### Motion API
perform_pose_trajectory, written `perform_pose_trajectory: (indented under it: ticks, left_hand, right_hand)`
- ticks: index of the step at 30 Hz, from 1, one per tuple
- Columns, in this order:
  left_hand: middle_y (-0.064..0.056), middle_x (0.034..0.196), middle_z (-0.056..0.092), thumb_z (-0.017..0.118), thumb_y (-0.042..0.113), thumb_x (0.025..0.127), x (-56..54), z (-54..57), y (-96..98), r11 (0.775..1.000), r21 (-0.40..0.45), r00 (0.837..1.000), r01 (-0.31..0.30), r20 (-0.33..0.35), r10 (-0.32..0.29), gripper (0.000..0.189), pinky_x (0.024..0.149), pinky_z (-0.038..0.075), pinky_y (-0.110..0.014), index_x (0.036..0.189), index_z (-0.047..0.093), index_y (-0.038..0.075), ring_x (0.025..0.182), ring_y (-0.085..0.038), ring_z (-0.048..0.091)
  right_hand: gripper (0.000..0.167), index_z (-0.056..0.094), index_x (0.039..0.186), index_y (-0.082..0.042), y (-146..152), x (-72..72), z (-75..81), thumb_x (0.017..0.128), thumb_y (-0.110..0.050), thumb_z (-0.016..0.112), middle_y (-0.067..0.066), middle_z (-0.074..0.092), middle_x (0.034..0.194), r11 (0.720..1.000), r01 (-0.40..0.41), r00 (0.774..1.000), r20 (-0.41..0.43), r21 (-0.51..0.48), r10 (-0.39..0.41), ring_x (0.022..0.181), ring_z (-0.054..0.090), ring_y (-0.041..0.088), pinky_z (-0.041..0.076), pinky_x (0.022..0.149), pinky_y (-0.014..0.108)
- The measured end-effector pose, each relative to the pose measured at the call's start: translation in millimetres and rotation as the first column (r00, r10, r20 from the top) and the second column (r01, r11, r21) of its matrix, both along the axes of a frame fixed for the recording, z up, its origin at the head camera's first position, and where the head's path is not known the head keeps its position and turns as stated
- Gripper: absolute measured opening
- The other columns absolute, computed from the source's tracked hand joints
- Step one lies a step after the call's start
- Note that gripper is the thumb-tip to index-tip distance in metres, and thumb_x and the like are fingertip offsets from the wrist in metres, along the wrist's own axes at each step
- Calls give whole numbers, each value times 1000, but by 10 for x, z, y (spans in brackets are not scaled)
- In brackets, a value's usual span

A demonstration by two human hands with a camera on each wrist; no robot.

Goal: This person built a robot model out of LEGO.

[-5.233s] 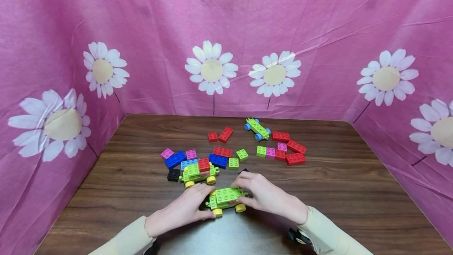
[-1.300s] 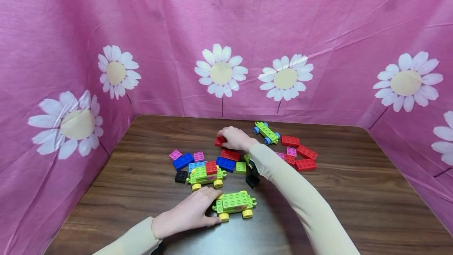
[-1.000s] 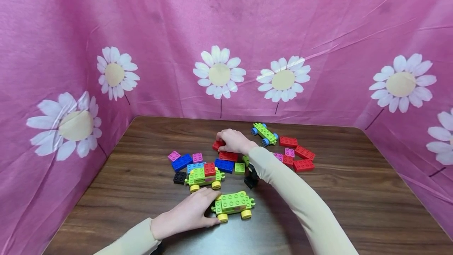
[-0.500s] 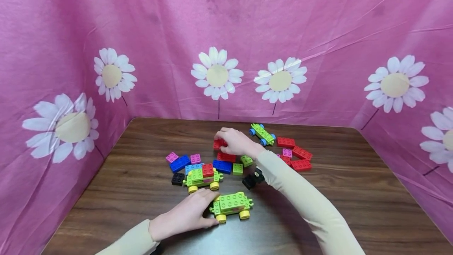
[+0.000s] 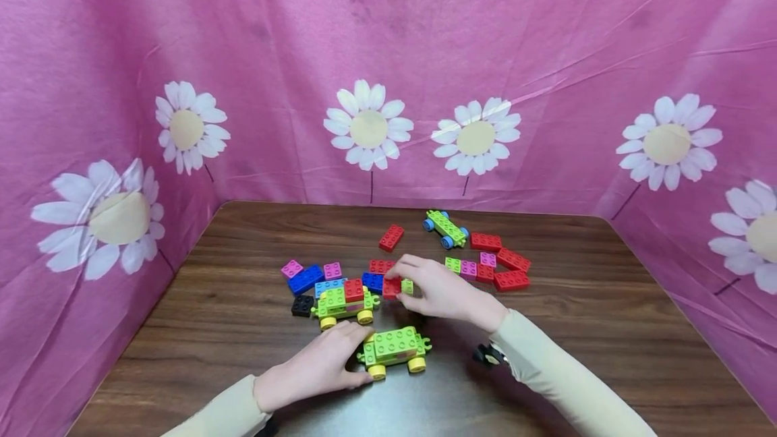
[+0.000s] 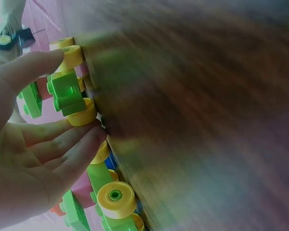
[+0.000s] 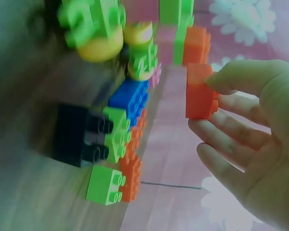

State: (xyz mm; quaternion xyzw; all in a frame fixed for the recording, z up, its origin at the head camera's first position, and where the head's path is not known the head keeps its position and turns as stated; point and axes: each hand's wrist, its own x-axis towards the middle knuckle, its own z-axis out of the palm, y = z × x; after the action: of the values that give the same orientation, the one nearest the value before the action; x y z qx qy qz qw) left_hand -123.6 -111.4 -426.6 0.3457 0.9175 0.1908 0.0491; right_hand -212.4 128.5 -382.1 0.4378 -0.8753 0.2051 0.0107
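Note:
In the head view my left hand (image 5: pixel 318 363) holds the rear end of the nearer green toy car (image 5: pixel 394 346). The left wrist view shows my thumb and fingers against its yellow wheels (image 6: pixel 82 112). A long green brick covers the top of this car. My right hand (image 5: pixel 446 292) pinches a small red brick (image 7: pixel 198 91) between thumb and fingertips, raised above the table, studs turned toward the palm. Just behind the held car stands a second green toy car (image 5: pixel 340 305), also on yellow wheels, with a red brick (image 5: pixel 353 289) on top.
A bare green car base with blue wheels (image 5: pixel 446 228) stands at the back. Red bricks (image 5: pixel 511 280) lie to the right, blue (image 5: pixel 305 280) and pink ones to the left. A black brick (image 7: pixel 72 134) lies under my right hand. A pink flowered cloth (image 5: pixel 273 120) hangs behind the table.
My right hand left the nearer car, took the small red brick from the back of the table and brought it forward, off the table. My left hand has stayed on the car.

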Motion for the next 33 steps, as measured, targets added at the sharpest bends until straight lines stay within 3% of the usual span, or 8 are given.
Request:
perform_pose_trajectory:
  ticks: [7,11,15,23,33]
  left_hand:
    - [-12,127,66,78,33,84,-3,-11,1,1000,8,1000,-3,7,3,61,98,53,-42,130,58,-1,117,-26,62]
    - [-13,127,66,78,33,83,-7,-13,-2,1000,10,1000,-9,17,9,62,99,53,-43,130,58,-2,118,-27,62]
    - [-12,124,67,79,34,83,-5,-11,0,1000,12,1000,-7,18,7,61,96,54,-41,128,59,-1,115,-25,62]
    - [-11,123,67,79,35,83,-3,-15,1,1000,9,1000,-9,18,9,61,96,54,-41,128,59,0,114,-25,63]
    - [-11,126,67,77,35,84,-27,-17,9,1000,-2,998,-21,51,21,60,96,54,-43,130,59,1,116,-25,62]
  right_hand:
    - [30,64,119,-14,149,364,43,89,-15,69,-5,64,112,991,-94,995,-24,-91,92,89,57,4,55,72,22]
    - [30,64,118,-15,197,497,30,89,-13,69,-7,63,110,984,-133,991,-31,-121,131,84,53,1,51,67,15]
    - [33,63,120,-14,229,589,-9,88,-13,70,-7,63,110,984,-133,991,-21,-117,131,85,57,5,51,72,13]
    - [36,63,123,-14,240,637,-111,88,-16,72,-6,63,114,991,-115,993,-8,-71,114,96,60,3,53,83,15]
    - [33,63,123,-10,259,615,-124,90,-11,69,-1,69,116,991,-106,992,64,-82,111,95,62,5,57,83,24]
